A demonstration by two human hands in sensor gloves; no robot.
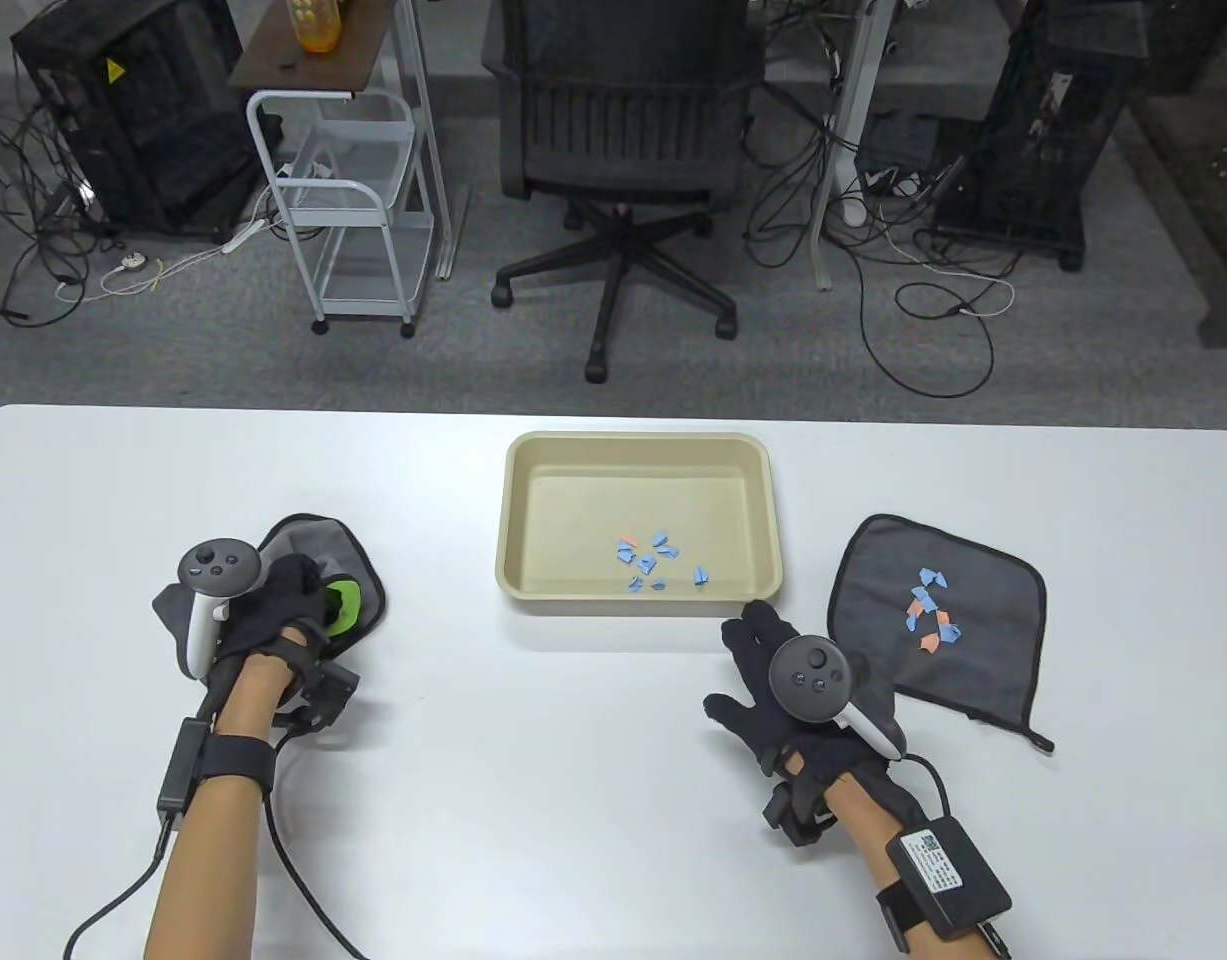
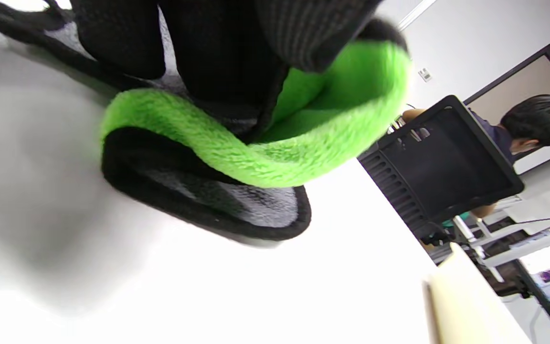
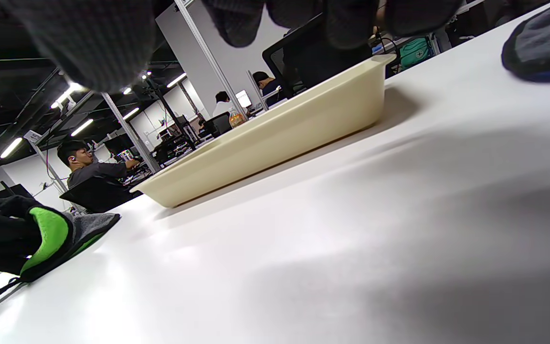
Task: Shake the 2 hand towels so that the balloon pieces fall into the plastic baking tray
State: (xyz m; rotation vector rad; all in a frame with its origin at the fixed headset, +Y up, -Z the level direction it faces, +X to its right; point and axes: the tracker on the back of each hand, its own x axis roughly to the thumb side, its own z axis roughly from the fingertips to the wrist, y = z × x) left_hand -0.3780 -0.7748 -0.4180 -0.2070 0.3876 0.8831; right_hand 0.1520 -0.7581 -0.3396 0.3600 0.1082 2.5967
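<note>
The beige plastic baking tray (image 1: 637, 438) stands mid-table with several blue and orange balloon pieces (image 1: 653, 562) on its floor. At the left, a grey hand towel with a green underside (image 1: 351, 572) lies bunched on the table. My left hand (image 1: 291, 598) grips it, and in the left wrist view its fingers (image 2: 217, 57) sit inside the green fold (image 2: 256, 153). A second grey towel (image 1: 983, 660) lies flat at the right, with several balloon pieces (image 1: 931, 618) on it. My right hand (image 1: 761, 640) rests open and flat on the table, between the tray's near right corner and that towel.
The white table's far edge (image 1: 613, 408) runs just behind the tray. An office chair (image 1: 628, 150) and a white cart (image 1: 348, 200) stand beyond it. The tray's side wall (image 3: 275, 138) and the bunched towel (image 3: 50, 234) show in the right wrist view.
</note>
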